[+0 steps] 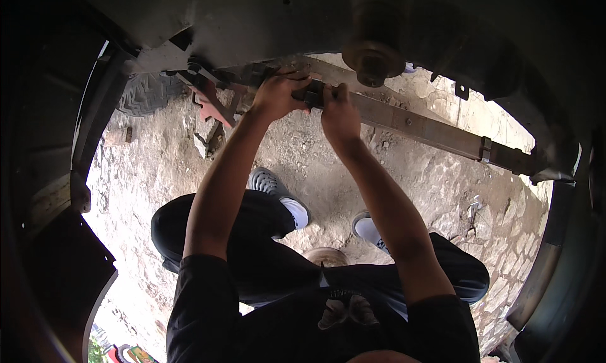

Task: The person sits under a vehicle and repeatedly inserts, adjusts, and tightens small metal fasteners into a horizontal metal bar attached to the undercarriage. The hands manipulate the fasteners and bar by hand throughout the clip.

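Observation:
A long brown leaf spring point(413, 124) runs from upper middle down to the right under dark vehicle bodywork. Around its left part sits a dark clamp point(313, 93). My left hand point(278, 97) grips this clamp from the left, fingers over the top and thumb below. Close on the right side, my right hand point(341, 116) is closed with thumb and finger pressed against the clamp's edge. Its other fingers are curled and partly hidden. A second metal clip point(485, 150) wraps the spring farther right.
Dark bodywork point(252, 32) arches overhead, with a round rusty part point(373, 63) hanging from it. To the left are a reddish metal stand point(211, 104), a tyre point(149, 93) and a brick point(118, 136). Loose stones lie on rough ground point(315, 167) near my feet.

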A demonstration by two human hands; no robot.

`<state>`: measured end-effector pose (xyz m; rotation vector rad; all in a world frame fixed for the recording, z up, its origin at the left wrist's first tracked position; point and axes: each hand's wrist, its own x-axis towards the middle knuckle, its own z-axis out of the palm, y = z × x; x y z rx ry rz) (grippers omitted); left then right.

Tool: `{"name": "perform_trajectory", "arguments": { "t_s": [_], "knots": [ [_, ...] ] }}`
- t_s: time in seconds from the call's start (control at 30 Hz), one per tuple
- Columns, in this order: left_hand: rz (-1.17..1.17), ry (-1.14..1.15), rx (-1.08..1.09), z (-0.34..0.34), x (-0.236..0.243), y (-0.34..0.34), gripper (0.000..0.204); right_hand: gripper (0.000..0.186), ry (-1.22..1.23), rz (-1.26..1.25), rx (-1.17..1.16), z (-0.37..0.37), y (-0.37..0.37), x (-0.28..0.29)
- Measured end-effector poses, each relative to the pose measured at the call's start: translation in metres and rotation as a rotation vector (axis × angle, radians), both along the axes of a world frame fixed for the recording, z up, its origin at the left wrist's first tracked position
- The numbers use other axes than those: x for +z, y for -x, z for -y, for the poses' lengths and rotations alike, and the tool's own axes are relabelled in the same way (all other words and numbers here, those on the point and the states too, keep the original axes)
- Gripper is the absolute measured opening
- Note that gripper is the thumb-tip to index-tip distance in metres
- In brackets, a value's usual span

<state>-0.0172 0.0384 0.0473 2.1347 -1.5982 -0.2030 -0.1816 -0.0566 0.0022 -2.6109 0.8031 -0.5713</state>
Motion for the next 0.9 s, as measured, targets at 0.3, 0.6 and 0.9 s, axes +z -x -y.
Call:
{"name": "perform_trajectory", "arguments": {
  "t_s": [0.3, 0.6, 0.9],
  "knots": [
    [0.059, 0.127, -0.055, 0.000, -0.013, -0.003, 0.070, 0.042, 0.042, 0.017, 0.062, -0.001, 0.000, -0.004],
    [-0.042, 0.077, -0.047, 0.003, -0.021, -0.010, 0.073, 0.044, 0.039, -0.078, 0.055, 0.010, -0.003, 0.000],
    [0.001, 0.129, -0.097, 0.006, -0.020, -0.013, 0.072, 0.038, 0.026, -0.129, 0.040, 0.006, -0.010, 0.002]
  ]
}}
